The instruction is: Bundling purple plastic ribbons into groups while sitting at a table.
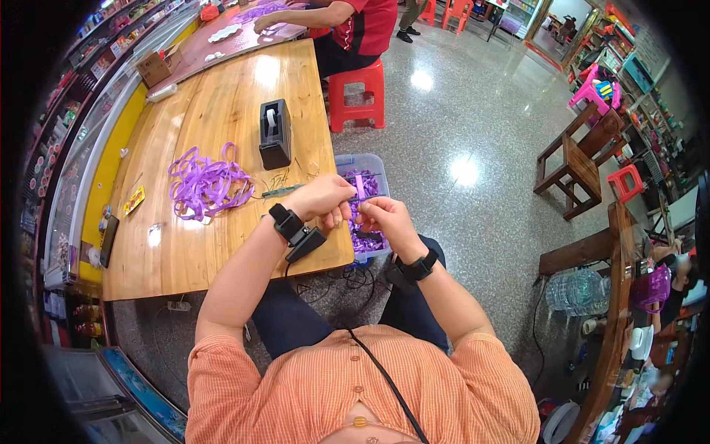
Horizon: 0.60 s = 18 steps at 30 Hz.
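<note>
Above the corner of the wooden table, my left hand (325, 201) and my right hand (387, 220) meet with their fingers closed. A short purple ribbon strip (360, 185) stands up between their fingertips, pinched by both hands. Something thin and dark crosses it, too small to name. Below the hands, beside the table edge, a clear plastic bin (376, 164) holds many purple ribbon pieces (365, 243). Thin dark green sticks (279, 190) lie on the table by my left wrist. Farther left is a loose heap of purple ribbon (207, 183).
A black tape dispenser (275, 137) stands on the wooden table (192, 255). Past it, a person in red (362, 29) sits on a red stool (357, 96) at another table. A wooden chair (580, 163) stands to the right. Cables (347, 285) hang below the table.
</note>
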Motion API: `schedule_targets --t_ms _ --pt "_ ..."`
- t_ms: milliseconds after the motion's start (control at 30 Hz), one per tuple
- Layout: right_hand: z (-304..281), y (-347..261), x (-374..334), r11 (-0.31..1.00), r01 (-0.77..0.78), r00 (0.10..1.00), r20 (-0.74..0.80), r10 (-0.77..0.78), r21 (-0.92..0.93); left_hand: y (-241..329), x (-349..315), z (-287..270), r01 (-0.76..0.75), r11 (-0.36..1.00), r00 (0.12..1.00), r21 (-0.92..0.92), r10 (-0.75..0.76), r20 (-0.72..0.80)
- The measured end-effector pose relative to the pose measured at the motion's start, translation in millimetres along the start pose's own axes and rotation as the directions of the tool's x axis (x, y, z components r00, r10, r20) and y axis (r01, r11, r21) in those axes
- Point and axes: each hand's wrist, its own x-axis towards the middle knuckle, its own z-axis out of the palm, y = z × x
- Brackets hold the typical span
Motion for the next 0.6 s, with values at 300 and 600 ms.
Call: schedule_targets --t_ms 300,600 --pt "2.8 -5.5 -1.5 0.998 0.029 0.999 -0.018 -0.030 -0.062 -14.8 7.0 8.2 -0.004 0.969 0.994 -0.246 0.030 0.103" --pt "42.6 -104.1 47.5 0.878 0.266 0.964 0.089 -0.251 -0.397 -18.7 -7.5 15.7 -0.071 0.950 0.997 -0.304 0.078 0.012"
